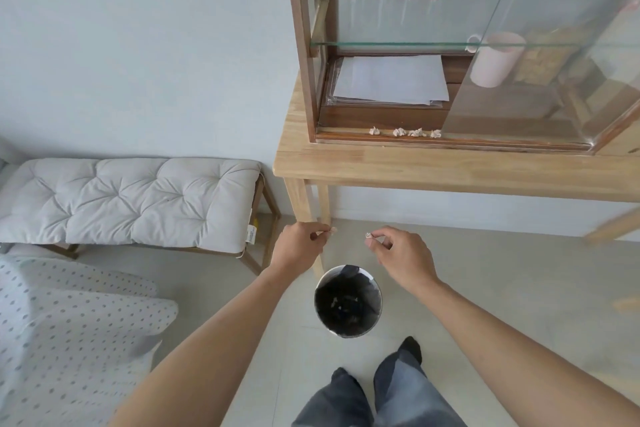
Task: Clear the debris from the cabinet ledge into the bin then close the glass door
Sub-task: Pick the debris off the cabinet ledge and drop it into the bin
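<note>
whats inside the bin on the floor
The bin has a black liner, with a few pale scraps lying at the bottom. The liner's dark folds hide anything deeper or against the walls.

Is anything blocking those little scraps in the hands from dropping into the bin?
Nothing visible. Both the left hand and right hand pinch scraps above the open bin on the floor, with clear air between.

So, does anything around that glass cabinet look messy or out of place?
Yes. Four small crumpled white scraps sit in a row on the cabinet's front ledge, where nothing belongs. The glass door hangs open. Each hand, left and right, pinches one more scrap above the bin on the floor.
</note>
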### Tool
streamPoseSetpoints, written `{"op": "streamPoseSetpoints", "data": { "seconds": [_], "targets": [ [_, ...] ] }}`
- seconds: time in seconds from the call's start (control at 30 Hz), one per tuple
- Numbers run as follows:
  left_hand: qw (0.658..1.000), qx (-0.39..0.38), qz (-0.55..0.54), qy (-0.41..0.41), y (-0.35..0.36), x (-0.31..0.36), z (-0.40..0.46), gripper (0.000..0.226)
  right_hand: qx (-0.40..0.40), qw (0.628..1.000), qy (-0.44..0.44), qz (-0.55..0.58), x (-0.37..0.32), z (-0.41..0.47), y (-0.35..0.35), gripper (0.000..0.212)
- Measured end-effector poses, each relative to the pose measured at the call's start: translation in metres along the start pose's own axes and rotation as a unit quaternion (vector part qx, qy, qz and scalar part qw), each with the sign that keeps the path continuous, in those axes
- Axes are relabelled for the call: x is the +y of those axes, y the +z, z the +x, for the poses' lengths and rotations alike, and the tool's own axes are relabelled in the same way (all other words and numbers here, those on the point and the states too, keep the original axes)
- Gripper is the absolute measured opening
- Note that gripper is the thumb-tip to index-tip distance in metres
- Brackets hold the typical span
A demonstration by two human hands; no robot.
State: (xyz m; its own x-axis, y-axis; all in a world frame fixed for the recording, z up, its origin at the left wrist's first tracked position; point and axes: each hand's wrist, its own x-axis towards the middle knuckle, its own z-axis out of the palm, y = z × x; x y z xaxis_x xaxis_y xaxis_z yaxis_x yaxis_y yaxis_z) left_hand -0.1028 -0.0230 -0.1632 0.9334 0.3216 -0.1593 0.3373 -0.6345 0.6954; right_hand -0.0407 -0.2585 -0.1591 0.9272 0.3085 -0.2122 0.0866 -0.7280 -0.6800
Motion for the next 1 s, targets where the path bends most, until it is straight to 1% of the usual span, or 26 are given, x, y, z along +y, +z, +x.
{"op": "streamPoseSetpoints", "data": {
  "seconds": [0.23, 0.47, 0.53, 0.63, 0.77, 0.87, 1.0],
  "targets": [
    [0.997, -0.054, 0.024, -0.051, 0.028, -0.017, -0.012, 0.024, -0.042, 0.998, 0.044, -0.025, 0.033, -0.007, 0.019, 0.029],
    [0.991, -0.076, 0.042, -0.102, 0.056, -0.024, -0.016, 0.024, -0.095, 0.992, 0.072, -0.046, 0.05, -0.007, 0.042, 0.028],
    [0.989, -0.08, 0.053, -0.109, 0.063, -0.026, -0.017, 0.026, -0.103, 0.991, 0.069, -0.055, 0.052, -0.005, 0.046, 0.031],
    [0.987, -0.084, 0.066, -0.123, 0.068, -0.029, -0.018, 0.033, -0.11, 0.989, 0.063, -0.071, 0.053, -0.002, 0.046, 0.042],
    [0.986, -0.078, 0.063, -0.133, 0.063, -0.033, -0.018, 0.036, -0.104, 0.99, 0.065, -0.075, 0.055, 0.003, 0.035, 0.045],
    [0.987, -0.067, 0.047, -0.139, 0.054, -0.03, -0.018, 0.036, -0.081, 0.992, 0.057, -0.072, 0.053, 0.005, 0.024, 0.047],
    [0.991, -0.049, 0.072, -0.106, 0.041, -0.014, -0.015, 0.037, -0.05, 0.996, 0.042, -0.058, 0.042, 0.01, 0.008, 0.046]
  ]
}}
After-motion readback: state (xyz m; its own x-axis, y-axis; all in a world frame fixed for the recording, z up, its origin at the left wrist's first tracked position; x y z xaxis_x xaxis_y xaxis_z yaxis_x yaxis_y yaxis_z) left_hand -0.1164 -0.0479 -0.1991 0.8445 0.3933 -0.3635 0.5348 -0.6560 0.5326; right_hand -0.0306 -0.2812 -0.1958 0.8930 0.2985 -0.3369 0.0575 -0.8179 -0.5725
